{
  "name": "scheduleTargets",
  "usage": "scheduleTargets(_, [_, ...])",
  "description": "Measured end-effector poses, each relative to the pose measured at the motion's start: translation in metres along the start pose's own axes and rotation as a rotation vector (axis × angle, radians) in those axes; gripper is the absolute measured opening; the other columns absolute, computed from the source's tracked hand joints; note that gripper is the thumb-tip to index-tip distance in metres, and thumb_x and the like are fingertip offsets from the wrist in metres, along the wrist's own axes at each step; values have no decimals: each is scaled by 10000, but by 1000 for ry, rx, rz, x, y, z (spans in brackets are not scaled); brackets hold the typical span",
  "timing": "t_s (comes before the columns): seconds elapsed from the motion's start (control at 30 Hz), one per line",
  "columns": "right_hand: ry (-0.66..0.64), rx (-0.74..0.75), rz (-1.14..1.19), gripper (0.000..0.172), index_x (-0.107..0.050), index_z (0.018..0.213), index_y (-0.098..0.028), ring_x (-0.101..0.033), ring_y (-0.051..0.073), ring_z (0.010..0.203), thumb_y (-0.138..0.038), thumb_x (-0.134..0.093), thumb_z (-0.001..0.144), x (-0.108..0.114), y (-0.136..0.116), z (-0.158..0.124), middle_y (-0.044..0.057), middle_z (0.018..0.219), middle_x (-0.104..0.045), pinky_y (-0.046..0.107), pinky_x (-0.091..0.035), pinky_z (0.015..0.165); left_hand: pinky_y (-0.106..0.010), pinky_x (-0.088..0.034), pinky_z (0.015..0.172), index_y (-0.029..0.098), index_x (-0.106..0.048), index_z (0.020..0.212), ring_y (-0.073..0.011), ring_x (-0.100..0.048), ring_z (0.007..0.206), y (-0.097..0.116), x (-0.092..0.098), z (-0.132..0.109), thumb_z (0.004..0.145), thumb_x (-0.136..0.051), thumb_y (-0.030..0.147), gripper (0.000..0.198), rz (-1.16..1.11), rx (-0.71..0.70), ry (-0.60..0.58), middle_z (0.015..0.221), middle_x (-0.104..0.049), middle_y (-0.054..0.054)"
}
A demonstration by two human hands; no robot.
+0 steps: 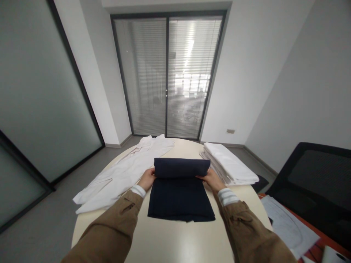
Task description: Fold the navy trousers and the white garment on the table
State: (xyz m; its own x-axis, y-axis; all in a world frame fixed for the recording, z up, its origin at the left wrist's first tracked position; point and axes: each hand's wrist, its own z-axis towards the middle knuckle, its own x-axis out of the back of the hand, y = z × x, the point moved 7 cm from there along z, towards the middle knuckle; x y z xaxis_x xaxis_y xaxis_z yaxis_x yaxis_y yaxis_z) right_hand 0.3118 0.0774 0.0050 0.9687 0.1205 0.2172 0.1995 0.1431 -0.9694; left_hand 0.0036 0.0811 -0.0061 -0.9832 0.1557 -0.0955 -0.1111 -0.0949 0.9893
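A dark navy folded cloth garment (181, 199) lies in the middle of the round cream table, its far part raised as a thick folded band. My left hand (148, 179) is closed on the left end of that band, and my right hand (211, 178) grips its right end. Some fingers of both hands are hidden behind or under the cloth. Left of it, a white garment (131, 168) lies spread flat with wrinkles. To the right rests a stack of folded white cloth (227, 162), close to my right hand.
The table (175, 241) has a rounded edge. At the right stands a black mesh-backed chair (318, 186), with a white sheet (287, 223) on an orange-red surface beside it. Glass doors with blinds (167, 76) are beyond the table, and a frosted glass partition (46, 91) is at left.
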Motion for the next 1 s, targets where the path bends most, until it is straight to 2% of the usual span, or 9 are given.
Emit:
scheduleTargets(0.1, [13, 55, 31, 214, -737, 717, -218, -670, 294, 813, -402, -796, 624, 1, -8, -2, 58, 737, -730, 426, -526, 792, -464, -466, 970, 180, -664, 673, -351, -667, 1042, 6, -1, -4, 616, -775, 253, 145, -42, -14, 1, 914, -773, -89])
scheduleTargets(0.2, [-29, 49, 128, 292, -740, 726, -210, -679, 316, 957, -423, -844, 555, -2, -9, 0, 108, 937, -754, 444, -512, 891, -451, -502, 905, 187, -564, 630, -317, -701, 963, 4, -6, -6, 627, -771, 260, 220, -155, 35, -40, 1027, -760, -112])
scheduleTargets(0.4, [-25, 11, 241, 311, -670, 659, -191, -687, 282, 979, -406, -860, 540, -4, -1, 3, 115, 1096, -733, 437, -523, 883, -376, -526, 817, 198, -432, 658, -261, -698, 962, 1, -7, -5, 660, -714, 232, 285, -251, 35, -26, 1143, -728, -122])
scheduleTargets(0.53, [-42, -21, 289, 286, -605, 619, -184, -698, 263, 923, -361, -824, 573, -7, 4, 2, 115, 1095, -734, 411, -529, 835, -340, -527, 747, 211, -342, 645, -220, -691, 847, 0, -7, -5, 594, -668, 158, 334, -290, 44, 21, 1049, -746, -85])
scheduleTargets(0.73, [-48, -77, 265, 163, -618, 709, -201, -681, 240, 953, -359, -658, 712, -9, 6, 1, 70, 1141, -724, 368, -514, 830, -363, -525, 783, 213, -394, 635, -215, -668, 800, 0, -2, -4, 600, -643, 180, 254, -188, 43, 122, 811, -706, -23])
scheduleTargets(0.8, [-21, -99, 242, 208, -654, 818, -216, -665, 244, 1019, -404, -569, 791, -9, 6, 1, 57, 1134, -724, 371, -508, 849, -394, -508, 857, 210, -460, 639, -230, -661, 835, 10, 1, -5, 635, -612, 197, 153, -112, -4, 159, 765, -684, -19])
scheduleTargets(0.87, [-24, -62, 161, 268, -671, 963, -236, -639, 247, 1086, -444, -570, 826, -9, -1, -1, 50, 1143, -717, 383, -492, 905, -418, -463, 957, 206, -566, 697, -249, -648, 918, 32, 2, -10, 695, -580, 212, 15, 62, -139, 200, 805, -686, -34])
scheduleTargets(0.93, [-49, 29, 35, 338, -670, 1057, -240, -620, 246, 1117, -464, -653, 805, -11, -12, -2, 55, 1150, -709, 393, -452, 986, -423, -399, 1052, 207, -663, 849, -266, -619, 1044, 61, -9, -21, 772, -569, 227, 123, 282, -321, 178, 961, -701, -62])
scheduleTargets(1.0, [-77, 105, -85, 402, -675, 1088, -225, -618, 248, 1105, -474, -713, 775, -14, -20, -4, 66, 1143, -703, 404, -419, 1031, -423, -334, 1120, 213, -690, 1043, -281, -563, 1186, 82, -31, -35, 837, -585, 261, 236, 469, -452, 51, 1166, -675, -90])
